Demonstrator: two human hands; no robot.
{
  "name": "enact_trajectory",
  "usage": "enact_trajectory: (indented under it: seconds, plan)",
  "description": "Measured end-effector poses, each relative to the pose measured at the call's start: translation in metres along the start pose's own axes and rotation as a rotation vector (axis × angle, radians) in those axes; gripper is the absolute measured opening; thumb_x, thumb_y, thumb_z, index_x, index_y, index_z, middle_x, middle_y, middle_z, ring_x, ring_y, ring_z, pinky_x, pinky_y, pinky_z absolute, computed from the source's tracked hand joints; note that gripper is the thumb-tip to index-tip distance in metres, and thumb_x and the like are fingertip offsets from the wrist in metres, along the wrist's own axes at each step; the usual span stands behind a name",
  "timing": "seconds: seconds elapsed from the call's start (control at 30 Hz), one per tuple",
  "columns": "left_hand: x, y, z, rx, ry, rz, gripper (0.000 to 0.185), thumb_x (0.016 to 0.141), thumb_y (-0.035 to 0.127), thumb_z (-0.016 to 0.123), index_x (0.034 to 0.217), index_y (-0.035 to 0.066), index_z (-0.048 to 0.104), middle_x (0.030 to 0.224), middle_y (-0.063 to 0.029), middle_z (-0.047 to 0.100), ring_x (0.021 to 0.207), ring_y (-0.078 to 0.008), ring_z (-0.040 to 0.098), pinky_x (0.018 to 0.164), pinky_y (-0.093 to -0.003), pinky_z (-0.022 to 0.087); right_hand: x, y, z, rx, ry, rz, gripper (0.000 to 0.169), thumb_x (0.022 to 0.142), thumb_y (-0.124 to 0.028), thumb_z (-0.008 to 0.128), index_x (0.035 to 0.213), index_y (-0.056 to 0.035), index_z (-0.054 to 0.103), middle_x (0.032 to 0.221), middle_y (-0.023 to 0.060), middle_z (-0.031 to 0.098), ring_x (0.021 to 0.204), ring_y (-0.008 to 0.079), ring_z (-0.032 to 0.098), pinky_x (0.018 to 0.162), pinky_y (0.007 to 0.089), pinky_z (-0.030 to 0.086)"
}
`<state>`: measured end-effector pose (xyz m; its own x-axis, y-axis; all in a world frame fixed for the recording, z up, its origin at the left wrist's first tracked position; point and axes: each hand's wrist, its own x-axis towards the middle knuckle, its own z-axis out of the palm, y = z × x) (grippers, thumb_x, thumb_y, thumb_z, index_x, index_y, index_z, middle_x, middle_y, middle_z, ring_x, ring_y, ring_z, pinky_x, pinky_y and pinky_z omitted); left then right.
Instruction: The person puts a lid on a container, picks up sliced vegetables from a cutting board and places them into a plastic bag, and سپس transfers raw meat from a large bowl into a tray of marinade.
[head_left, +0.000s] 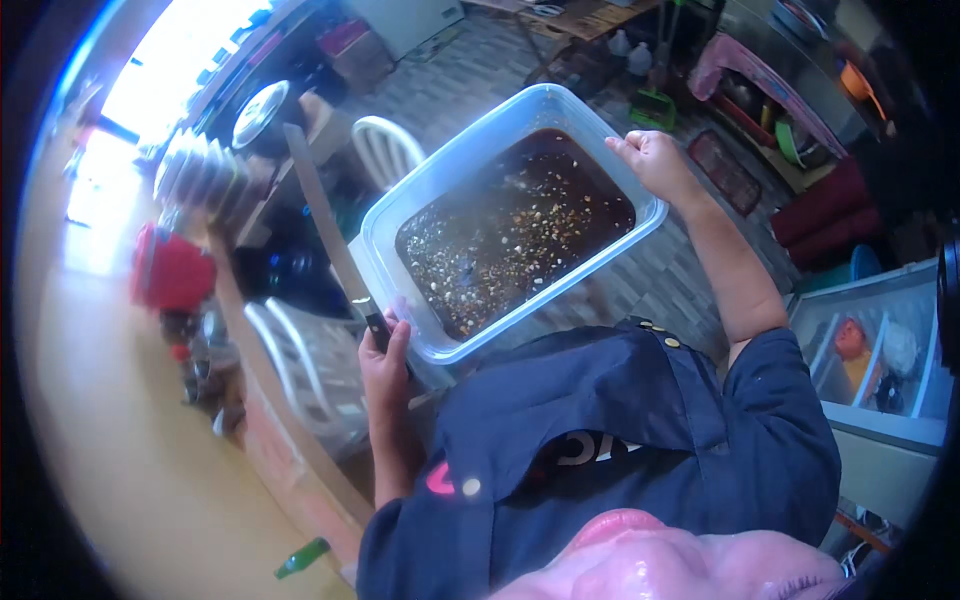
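Observation:
A clear rectangular plastic container is held up in front of my body, somewhat tilted. Dark brown liquid fills its lower part, with many pale and golden bits that look like seeds or chopped pieces. My right hand grips the rim at the far right corner, thumb on top. At the near left corner, my left hand is closed around the black handle of a long knife and also touches the container. The knife's broad blade points up and away, outside the container wall.
White plastic chairs stand left and beyond. Along the left are stacked dishes, a red container and a green bottle. An open-looking chest freezer is at right. A green dustpan lies farther off.

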<state>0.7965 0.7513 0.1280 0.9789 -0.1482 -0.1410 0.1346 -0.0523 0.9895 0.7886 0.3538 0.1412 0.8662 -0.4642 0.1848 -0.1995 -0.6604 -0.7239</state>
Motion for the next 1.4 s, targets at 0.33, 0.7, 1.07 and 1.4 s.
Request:
enact_trajectory:
  seconds: [0.33,0.7,1.07,1.4]
  plan:
    - [0.010,0.080,0.006,0.270,-0.126,0.123,0.030,0.080,0.009,0.057,0.108,-0.002,0.052,0.095,-0.0032,0.057,0.084,-0.0085,0.051,0.075,-0.0215,0.040,-0.036,0.010,-0.018,0.147,0.184,0.042,0.044,0.081,-0.035,0.054,0.055,-0.0014,0.043,0.046,0.0061,0.035,0.047,0.0113,0.032,0.045,0.0323,0.031]
    - [-0.021,0.148,0.030,0.337,-0.224,0.130,0.030,0.080,0.008,0.058,0.108,-0.002,0.053,0.092,-0.0030,0.058,0.082,-0.0090,0.052,0.076,-0.0223,0.040,-0.086,0.006,-0.068,0.111,0.239,0.152,0.044,0.080,-0.037,0.052,0.060,0.0014,0.049,0.054,0.0175,0.046,0.050,0.0291,0.047,0.051,0.0366,0.037]
    - [-0.002,0.118,0.034,0.526,-0.132,0.071,0.025,0.079,0.011,0.059,0.102,0.000,0.056,0.088,-0.0005,0.059,0.081,-0.0071,0.050,0.075,-0.0214,0.038,-0.062,0.058,0.003,0.248,0.166,0.155,0.044,0.081,-0.040,0.051,0.064,0.0013,0.052,0.056,0.0161,0.049,0.055,0.0311,0.050,0.054,0.0373,0.038]
    - [0.017,0.071,0.024,0.321,-0.017,0.076,0.021,0.080,0.017,0.059,0.096,0.003,0.058,0.080,0.0014,0.057,0.070,-0.0047,0.050,0.062,-0.0184,0.039,-0.023,0.046,0.014,0.201,0.078,0.147,0.043,0.080,-0.038,0.053,0.062,0.0013,0.051,0.056,0.0146,0.049,0.050,0.0256,0.048,0.051,0.0361,0.038]
